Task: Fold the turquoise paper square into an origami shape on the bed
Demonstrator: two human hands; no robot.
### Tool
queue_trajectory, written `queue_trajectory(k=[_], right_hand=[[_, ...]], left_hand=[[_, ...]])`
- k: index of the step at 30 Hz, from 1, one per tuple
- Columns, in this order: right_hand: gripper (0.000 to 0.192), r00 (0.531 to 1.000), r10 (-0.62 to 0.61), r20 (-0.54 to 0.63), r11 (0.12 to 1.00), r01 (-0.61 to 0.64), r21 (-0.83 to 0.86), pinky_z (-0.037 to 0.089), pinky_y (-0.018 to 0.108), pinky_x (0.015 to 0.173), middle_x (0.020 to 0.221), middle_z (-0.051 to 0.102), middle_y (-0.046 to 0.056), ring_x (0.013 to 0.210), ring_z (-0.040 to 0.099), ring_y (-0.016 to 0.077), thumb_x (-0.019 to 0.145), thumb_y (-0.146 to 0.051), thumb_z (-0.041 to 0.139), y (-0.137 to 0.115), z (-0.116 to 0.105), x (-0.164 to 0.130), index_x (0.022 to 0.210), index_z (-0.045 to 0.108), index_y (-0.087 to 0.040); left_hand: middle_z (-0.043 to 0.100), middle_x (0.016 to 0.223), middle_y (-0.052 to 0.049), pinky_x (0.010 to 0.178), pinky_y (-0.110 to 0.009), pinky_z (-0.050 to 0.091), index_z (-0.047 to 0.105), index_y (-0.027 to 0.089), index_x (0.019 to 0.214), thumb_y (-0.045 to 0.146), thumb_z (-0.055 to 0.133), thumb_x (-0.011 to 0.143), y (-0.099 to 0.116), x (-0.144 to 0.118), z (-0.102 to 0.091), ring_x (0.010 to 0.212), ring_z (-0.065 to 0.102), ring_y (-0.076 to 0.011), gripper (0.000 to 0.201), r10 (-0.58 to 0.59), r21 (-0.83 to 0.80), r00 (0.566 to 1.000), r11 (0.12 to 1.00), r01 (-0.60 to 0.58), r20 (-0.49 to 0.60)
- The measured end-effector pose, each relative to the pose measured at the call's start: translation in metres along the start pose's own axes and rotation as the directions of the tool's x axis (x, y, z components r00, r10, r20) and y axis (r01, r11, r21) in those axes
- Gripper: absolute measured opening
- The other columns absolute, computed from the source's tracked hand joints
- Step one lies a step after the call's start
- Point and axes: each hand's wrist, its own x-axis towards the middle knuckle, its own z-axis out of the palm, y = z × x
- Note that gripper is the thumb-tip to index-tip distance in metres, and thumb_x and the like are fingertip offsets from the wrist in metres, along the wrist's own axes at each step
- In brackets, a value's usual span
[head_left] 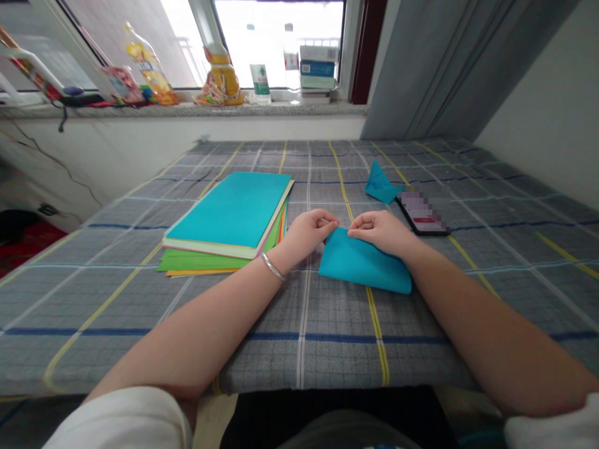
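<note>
A folded sheet of blue paper (367, 262) lies on the plaid tablecloth between my hands. My left hand (311, 232) pinches its upper left corner between thumb and fingers; a silver bangle is on that wrist. With closed fingertips, my right hand (380, 229) grips the same upper edge a little further right, and its palm covers part of the paper's right side. Left of my hands sits a stack of coloured paper (229, 209), blue on top, with green and orange sheets sticking out below. Beyond my right hand stands a folded blue paper piece (380, 185) with a pointed tip.
A black-framed phone (423, 213) lies right of the folded piece, its screen partly pixelated. The plaid tablecloth (140, 305) covers the table. On the windowsill (281, 110) at the back stand bottles, a yellow jug (223, 75), a tube and stacked boxes (318, 68). A grey curtain (421, 62) hangs at right.
</note>
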Motion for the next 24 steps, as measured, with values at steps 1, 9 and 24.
queue_trajectory(k=[1,9,24], right_hand=[[0.01,1.0,0.004,0.002,1.0,-0.004,-0.001,0.05,0.03,0.061,0.068,0.071,0.001,0.068,0.066,0.0189,0.069,-0.031,0.071,0.003,0.001,0.001,0.071,0.069,-0.022],[0.006,0.999,0.017,0.028,1.0,-0.016,-0.024,0.054,0.031,0.064,0.067,0.071,0.0,0.07,0.068,0.0191,0.07,-0.026,0.073,0.004,0.005,0.001,0.07,0.068,-0.023],[0.008,0.979,0.105,-0.175,0.99,-0.118,-0.071,0.053,0.031,0.066,0.072,0.073,0.004,0.069,0.067,0.0192,0.069,-0.026,0.076,0.038,-0.021,0.017,0.07,0.072,-0.019]], left_hand=[[0.063,0.066,0.001,0.054,-0.022,0.042,0.066,0.017,0.083,0.027,0.061,0.083,0.0,0.0,-0.001,0.057,0.057,-0.0111,0.011,0.015,0.03,1.0,0.999,-0.015,0.02],[0.063,0.065,0.001,0.056,-0.022,0.04,0.066,0.018,0.078,0.025,0.057,0.084,-0.006,0.001,-0.005,0.061,0.057,-0.0121,0.013,0.1,0.186,0.99,0.975,-0.117,0.101],[0.069,0.078,-0.005,0.068,-0.028,0.042,0.069,0.02,0.079,0.025,0.061,0.084,-0.036,0.023,-0.025,0.073,0.061,-0.0192,0.011,0.062,0.454,0.99,0.891,0.004,-0.13]])
